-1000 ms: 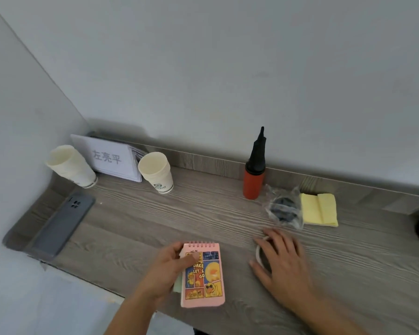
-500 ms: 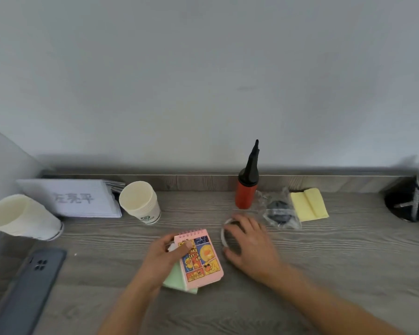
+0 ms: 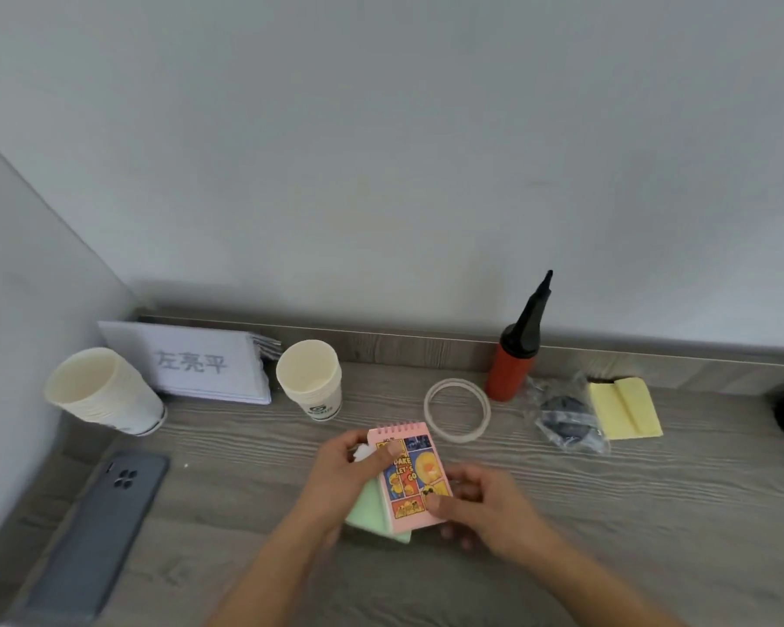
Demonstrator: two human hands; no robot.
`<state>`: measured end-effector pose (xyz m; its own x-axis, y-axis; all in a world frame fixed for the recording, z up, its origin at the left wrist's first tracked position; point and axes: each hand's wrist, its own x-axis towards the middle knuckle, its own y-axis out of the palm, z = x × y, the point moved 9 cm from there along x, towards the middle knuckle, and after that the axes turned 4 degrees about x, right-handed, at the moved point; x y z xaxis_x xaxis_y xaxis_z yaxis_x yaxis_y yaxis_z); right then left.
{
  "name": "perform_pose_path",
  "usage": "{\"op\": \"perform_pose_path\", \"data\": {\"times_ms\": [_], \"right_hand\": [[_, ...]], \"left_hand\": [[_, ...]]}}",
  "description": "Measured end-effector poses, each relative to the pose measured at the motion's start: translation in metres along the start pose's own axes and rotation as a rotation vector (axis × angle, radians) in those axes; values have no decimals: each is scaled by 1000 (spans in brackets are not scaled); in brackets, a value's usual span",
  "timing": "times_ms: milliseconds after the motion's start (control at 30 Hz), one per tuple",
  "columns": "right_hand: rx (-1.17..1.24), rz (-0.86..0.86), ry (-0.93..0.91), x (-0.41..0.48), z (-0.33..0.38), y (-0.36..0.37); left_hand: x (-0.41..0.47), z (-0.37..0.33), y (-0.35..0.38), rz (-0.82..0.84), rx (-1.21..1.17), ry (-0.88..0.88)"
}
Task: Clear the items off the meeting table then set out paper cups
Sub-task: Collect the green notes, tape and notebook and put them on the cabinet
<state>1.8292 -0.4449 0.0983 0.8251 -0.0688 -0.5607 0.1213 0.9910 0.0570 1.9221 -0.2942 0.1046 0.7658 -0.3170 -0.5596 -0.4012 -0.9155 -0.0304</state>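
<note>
Clearing is underway: both the left hand (image 3: 340, 479) and right hand (image 3: 485, 509) grip the pink spiral-bound cartoon notepad (image 3: 410, 477) over a green pad (image 3: 368, 511), so lifting both off the grey wood-grain surface (image 3: 652, 513) likely comes next.

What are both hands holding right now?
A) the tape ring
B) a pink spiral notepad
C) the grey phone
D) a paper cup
B: the left hand and right hand both grip the pink spiral notepad, while the tape ring lies untouched on the table.
</note>
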Motion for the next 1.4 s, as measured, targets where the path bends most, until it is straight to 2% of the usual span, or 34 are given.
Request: {"op": "perform_pose_path", "data": {"times_ms": [133, 300, 533, 800, 867, 1000, 1067, 1200, 1267, 1333, 1367, 1400], "right_hand": [[212, -211, -23, -5, 4, -49], [285, -369, -45, -2, 1, -91], [252, -326, -85, 23, 10, -69], [389, -321, -23, 4, -14, -80], [432, -407, -74, -15, -21, -104], [544, -766, -242, -72, -34, -198], [452, -890, -206, -84, -38, -243], [169, -860, -44, -68, -33, -274], [-76, -853, -46, -67, -21, -274], [-458, -921, -55, -80, -6, -274], [-536, -965, -101, -90, -1, -273], [-509, -965, -174, -98, 4, -268]], "left_hand": [[15, -9, 37, 101, -100, -57], [18, 4, 31, 68, -128, -124], [11, 6, -5, -14, -214, -86], [0, -15, 13, 28, -202, 36], [-1, -19, 28, 68, -199, 57], [-4, -26, 68, 165, -211, 60], [-4, -30, 90, 193, -215, 52], [-1, -39, 135, 233, -198, 35], [-1, -44, 156, 254, -180, 38], [-1, -47, 173, 257, -180, 38], [-1, -48, 180, 253, -183, 35], [-2, -48, 188, 250, -182, 34]]}}
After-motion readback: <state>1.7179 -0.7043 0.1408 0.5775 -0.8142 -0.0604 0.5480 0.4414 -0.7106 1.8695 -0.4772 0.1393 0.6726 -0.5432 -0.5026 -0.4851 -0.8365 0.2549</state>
